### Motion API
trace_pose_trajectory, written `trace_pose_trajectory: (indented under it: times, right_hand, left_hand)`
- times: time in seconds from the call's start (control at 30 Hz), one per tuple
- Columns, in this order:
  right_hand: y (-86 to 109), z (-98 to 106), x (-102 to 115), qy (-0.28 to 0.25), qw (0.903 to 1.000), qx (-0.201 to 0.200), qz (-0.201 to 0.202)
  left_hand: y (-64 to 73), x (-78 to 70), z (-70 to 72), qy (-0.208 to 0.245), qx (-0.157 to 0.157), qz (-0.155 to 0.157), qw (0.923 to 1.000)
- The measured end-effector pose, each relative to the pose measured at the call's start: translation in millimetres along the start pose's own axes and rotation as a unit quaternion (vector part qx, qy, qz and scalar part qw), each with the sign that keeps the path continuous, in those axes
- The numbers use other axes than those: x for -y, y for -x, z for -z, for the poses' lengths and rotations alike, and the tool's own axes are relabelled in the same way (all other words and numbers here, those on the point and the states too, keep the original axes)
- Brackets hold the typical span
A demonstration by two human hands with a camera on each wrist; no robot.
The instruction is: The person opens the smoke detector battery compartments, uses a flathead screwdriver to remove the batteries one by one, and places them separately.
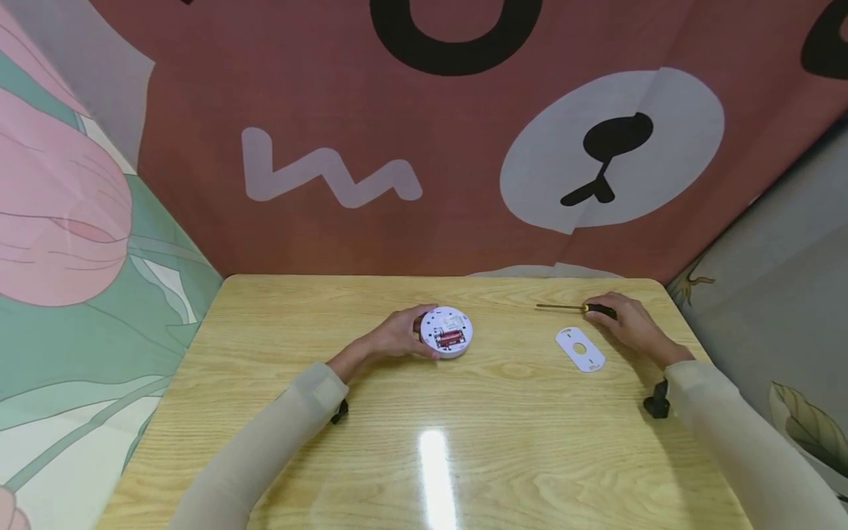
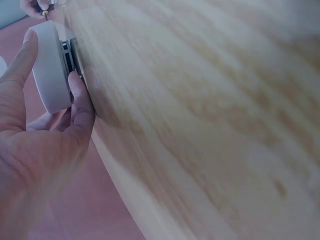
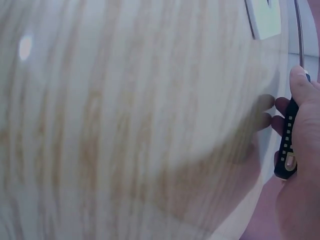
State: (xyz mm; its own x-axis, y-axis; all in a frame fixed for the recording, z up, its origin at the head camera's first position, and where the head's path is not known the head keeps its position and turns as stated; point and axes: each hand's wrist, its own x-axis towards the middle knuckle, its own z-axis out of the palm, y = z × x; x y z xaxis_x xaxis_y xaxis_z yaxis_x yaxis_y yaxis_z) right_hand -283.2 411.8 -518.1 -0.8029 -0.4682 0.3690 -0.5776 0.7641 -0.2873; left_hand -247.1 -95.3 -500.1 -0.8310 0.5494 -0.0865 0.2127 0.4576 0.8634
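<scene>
Your left fingers are gripping the round case by its edge, likely so its batteries are showing; your right fingers are holding the screwdriver.

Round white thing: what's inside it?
Inside the round white thing, red batteries show in an open slot. I can't tell exactly how many. Anything deeper is covered by its white outside, so it can't be seen.
</scene>
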Motion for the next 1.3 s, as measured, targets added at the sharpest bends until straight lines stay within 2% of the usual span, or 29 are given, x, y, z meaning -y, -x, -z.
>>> trace_pose_trajectory:
  times: [0.2,0.47,0.77,0.9,1.07,1.3]
  right_hand:
    - [-2.0,4.0,7.0,0.021,0.9996,0.016,0.003]
    - [-14.1,11.9,22.1,0.063,0.9977,0.006,0.024]
    - [-27.7,20.6,35.7,0.069,0.9939,-0.02,0.083]
    - [-32.3,26.5,45.8,0.074,0.9917,-0.024,0.102]
    - [-41.6,34.5,61.1,0.081,0.9856,-0.039,0.143]
    - [-53.1,43.1,83.7,0.092,0.9754,-0.057,0.192]
  left_hand:
    - [-0.8,1.3,0.1,-0.002,-0.001,-0.003,1.0]
    - [-1.6,0.3,0.7,-0.01,-0.004,-0.001,0.9999]
    - [-2.5,0.8,0.0,-0.005,-0.003,-0.006,1.0]
    - [-2.5,-0.3,-0.3,-0.019,-0.002,-0.007,0.9998]
    - [-4.1,-1.1,-0.4,-0.049,-0.002,-0.009,0.9988]
    - [-5.9,-0.1,-1.3,-0.053,-0.001,-0.014,0.9985]
